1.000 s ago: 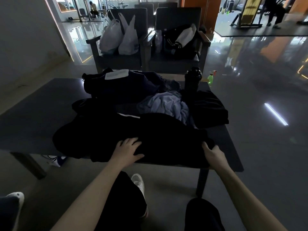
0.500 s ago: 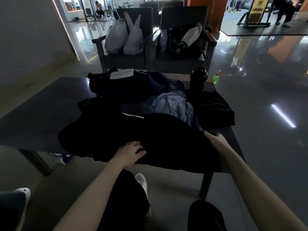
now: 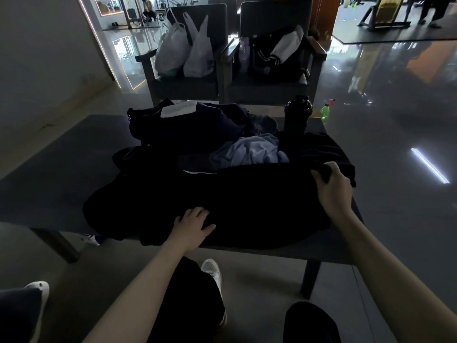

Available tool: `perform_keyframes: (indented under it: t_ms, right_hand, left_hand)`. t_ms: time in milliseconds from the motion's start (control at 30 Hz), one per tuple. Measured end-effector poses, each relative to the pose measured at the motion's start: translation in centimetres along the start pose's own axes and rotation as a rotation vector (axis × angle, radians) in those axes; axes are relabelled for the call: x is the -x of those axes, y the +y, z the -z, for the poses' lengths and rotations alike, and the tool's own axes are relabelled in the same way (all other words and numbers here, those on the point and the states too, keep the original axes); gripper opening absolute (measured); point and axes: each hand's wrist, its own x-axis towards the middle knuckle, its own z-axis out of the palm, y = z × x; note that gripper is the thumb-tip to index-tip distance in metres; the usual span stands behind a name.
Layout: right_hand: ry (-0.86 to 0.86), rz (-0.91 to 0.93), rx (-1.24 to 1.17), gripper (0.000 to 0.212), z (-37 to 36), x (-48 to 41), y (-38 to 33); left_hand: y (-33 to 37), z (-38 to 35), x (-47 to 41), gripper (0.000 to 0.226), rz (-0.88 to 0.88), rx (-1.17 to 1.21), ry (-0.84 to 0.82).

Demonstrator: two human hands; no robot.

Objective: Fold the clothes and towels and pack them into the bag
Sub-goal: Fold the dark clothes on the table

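Spread wide along the near edge of the surface (image 3: 61, 169): a black garment (image 3: 247, 201), long axis running left to right across the lower middle of the frame, near hem hanging slightly over the edge.

Right hand (image 3: 332, 188) at the garment's right end, centre right of the frame, fingers (image 3: 321, 173) curled over a raised fold of the black fabric and gripping it; nothing else held. Left hand (image 3: 194, 225) lower centre, laid flat on the near hem, fingers relaxed and slightly spread, pressing rather than gripping.

Judged from this: probably a fold across the long axis next, right end carried leftward over the middle, left hand as anchor. Right hand already on the end to be moved, so the nearer of the two; bulk of the garment to its left and slightly lower in the frame. Garment's left end well apart from both hands, at middle left.

Just behind the garment, centre of the frame: a crumpled pale lilac cloth (image 3: 249, 152), close against the raised fold; worth keeping clear of it. Farther up, upper centre: what looks like the dark bag (image 3: 188, 125), white label on top, open or closed impossible to tell in the dim light. Black bottle (image 3: 296, 115) upright to its right.
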Motion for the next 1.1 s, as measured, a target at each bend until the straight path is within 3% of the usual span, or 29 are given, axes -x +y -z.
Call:
perform_keyframes:
  t_ms: [200,300,367,433,500,533,600,733,833,1000,1100]
  right_hand:
    - [0.003,-0.224,0.063,0.047,-1.4,-1.9,0.2]
    - [0.048,-0.274,0.033,0.046,-1.2,-1.5,0.6]
    - [0.045,-0.27,0.152,0.043,-0.9,-1.0,0.9]
    - [0.066,-0.143,0.366,0.037,-1.0,-0.1,1.2]
    - [0.059,0.159,0.423,0.022,-1.8,2.0,0.5]
    - [-0.013,0.32,0.379,0.017,-2.5,3.6,0.0]
    - [-0.24,0.559,0.328,0.035,-4.0,6.7,-0.8]
    - [-0.716,0.46,0.475,0.059,-6.2,10.0,-0.6]
    - [-0.745,0.468,0.503,0.064,-6.0,10.2,0.1]
    - [-0.761,0.509,0.605,0.095,-5.4,10.3,-0.1]
    - [-0.66,0.587,0.641,0.083,-5.6,11.2,-1.6]
  left_hand:
    - [0.1,-0.9,-0.7,0.06,0.001,-0.04,-0.035]
    - [-0.1,-0.5,-1.3,0.056,0.006,0.001,-0.043]
    - [-0.6,-0.3,-1.5,0.056,0.014,-0.01,-0.033]
    - [-1.0,-0.3,-1.4,0.062,0.051,-0.055,0.016]
    - [-0.9,-0.7,-0.7,0.066,0.096,-0.08,0.175]
    - [-0.7,-0.9,-0.3,0.065,0.096,-0.079,0.277]
    - [-0.7,-1.1,0.4,0.059,0.055,-0.068,0.363]
    - [-2.7,-0.5,1.8,0.074,0.034,-0.008,0.024]
    - [-4.4,-0.3,2.8,0.087,0.006,-0.108,-0.054]
    - [-4.7,-0.7,3.0,0.066,-0.037,-0.202,0.132]
    - [-5.2,-0.6,2.8,0.06,-0.065,-0.137,0.145]
